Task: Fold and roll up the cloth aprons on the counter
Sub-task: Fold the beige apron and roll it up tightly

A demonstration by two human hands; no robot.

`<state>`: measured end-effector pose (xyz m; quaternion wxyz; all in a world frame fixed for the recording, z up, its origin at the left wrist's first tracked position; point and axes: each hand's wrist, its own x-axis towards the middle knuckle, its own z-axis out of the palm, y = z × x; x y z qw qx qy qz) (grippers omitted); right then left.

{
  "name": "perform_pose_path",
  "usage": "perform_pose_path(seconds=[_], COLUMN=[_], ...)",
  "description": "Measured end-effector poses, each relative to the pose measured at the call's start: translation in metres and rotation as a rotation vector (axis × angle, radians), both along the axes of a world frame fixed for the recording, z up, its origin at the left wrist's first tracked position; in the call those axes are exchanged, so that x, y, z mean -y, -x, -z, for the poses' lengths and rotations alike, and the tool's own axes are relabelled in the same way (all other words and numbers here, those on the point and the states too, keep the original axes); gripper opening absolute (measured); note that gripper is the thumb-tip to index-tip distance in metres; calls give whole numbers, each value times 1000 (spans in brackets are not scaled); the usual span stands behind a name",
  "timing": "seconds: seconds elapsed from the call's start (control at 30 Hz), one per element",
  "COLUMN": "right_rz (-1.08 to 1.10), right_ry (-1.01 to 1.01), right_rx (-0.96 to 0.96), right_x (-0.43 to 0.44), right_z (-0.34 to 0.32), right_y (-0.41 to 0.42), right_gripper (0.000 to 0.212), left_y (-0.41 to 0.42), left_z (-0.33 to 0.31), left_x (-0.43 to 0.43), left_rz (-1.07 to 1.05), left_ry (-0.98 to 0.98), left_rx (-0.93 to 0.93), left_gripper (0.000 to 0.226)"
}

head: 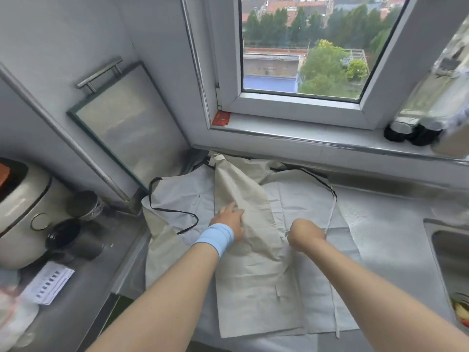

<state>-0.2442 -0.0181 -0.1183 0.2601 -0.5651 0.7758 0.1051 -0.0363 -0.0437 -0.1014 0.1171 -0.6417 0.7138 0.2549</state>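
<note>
Beneath a window (304,47) with a wide sill (279,133), a steel counter (396,240) carries two aprons laid one over the other. A pale apron (299,196) lies spread flat underneath, its black strap (172,211) looping out across the left part of the cloth. A beige apron (253,283) lies on top, folded into a long band that runs from the near edge of the counter up toward the corner under the sill. The left hand (229,219), with a blue wristband (215,237) at the wrist, rests on the left edge of the beige apron with its fingers laid out flat on the cloth. The right hand (305,233) sits at the right edge of that band, curled into a fist with the knuckles up; a white tie (331,214) runs away from just behind it, but whether the fingers pinch the tie or the cloth cannot be told. Left of the aprons stand a rice cooker (20,212), a tin (86,204) and a black cup (63,235), with a glass board (127,128) leaning on the wall behind. A sink (446,250) sits at the right.
</note>
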Motion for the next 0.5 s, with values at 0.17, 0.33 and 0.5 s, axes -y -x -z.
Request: perform_pose_path(seconds=[0.17, 0.33, 0.5], right_rz=[346, 571, 381], right_ry=[455, 600, 412], right_rx=[268, 427, 478], right_x=[45, 72, 64], right_z=[16, 10, 36], right_y=[19, 41, 46], right_gripper=[27, 30, 26], left_y=[7, 16, 66], left_z=[26, 36, 33], left_x=[21, 30, 55], left_rz=[239, 235, 368], left_ry=[-132, -50, 120], left_rx=[110, 68, -47], left_gripper=[61, 28, 37])
